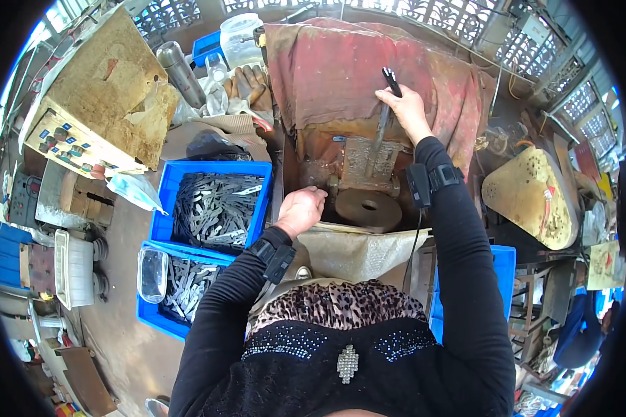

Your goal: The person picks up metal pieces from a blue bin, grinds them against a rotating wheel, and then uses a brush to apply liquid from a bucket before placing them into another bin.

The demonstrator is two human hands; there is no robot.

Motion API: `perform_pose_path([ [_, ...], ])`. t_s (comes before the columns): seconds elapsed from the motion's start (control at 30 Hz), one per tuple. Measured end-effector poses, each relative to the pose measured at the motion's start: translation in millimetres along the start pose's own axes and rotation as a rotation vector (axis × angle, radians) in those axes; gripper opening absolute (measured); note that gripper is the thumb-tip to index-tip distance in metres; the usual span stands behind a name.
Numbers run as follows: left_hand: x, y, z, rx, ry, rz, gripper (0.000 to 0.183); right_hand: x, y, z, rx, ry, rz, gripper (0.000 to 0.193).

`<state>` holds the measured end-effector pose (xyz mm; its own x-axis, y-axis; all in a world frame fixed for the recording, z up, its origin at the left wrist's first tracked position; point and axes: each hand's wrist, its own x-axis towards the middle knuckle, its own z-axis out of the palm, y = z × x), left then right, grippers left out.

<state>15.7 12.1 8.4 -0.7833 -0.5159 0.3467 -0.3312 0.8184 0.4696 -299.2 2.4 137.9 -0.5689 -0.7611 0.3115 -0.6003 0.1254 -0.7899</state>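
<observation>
My right hand point(408, 111) is wrapped round the black handle point(392, 80) at the top of a metal lever point(380, 132). The lever rises slanting from a rusty metal block point(368, 160) on the machine. Below the block lies a round brown disc point(351, 213) with a hole in its middle. My left hand point(302, 210) is at the left front edge of the machine's trough, left of the disc. Its fingers are curled closed, and what they hold, if anything, is hidden.
Two blue crates point(268, 201) of dark flat metal pieces point(219, 205) stand at my left, a clear plastic box point(152, 274) on the nearer one. Red cloth point(348, 69) drapes the machine's back. A control box point(83, 146) stands far left; another blue crate point(506, 278) is at right.
</observation>
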Motion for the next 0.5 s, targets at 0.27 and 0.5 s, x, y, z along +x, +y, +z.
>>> perform_pose_path([
  [0.27,-7.0,0.6,-4.1,-0.006,-0.004,-0.038,0.015,-99.3,-5.3,-12.0,0.448,-0.236,0.329,0.019],
  [0.5,2.2,7.7,-7.5,-0.068,-0.022,-0.032,0.016,-179.5,9.3,-2.7,0.526,-0.327,0.358,0.016],
])
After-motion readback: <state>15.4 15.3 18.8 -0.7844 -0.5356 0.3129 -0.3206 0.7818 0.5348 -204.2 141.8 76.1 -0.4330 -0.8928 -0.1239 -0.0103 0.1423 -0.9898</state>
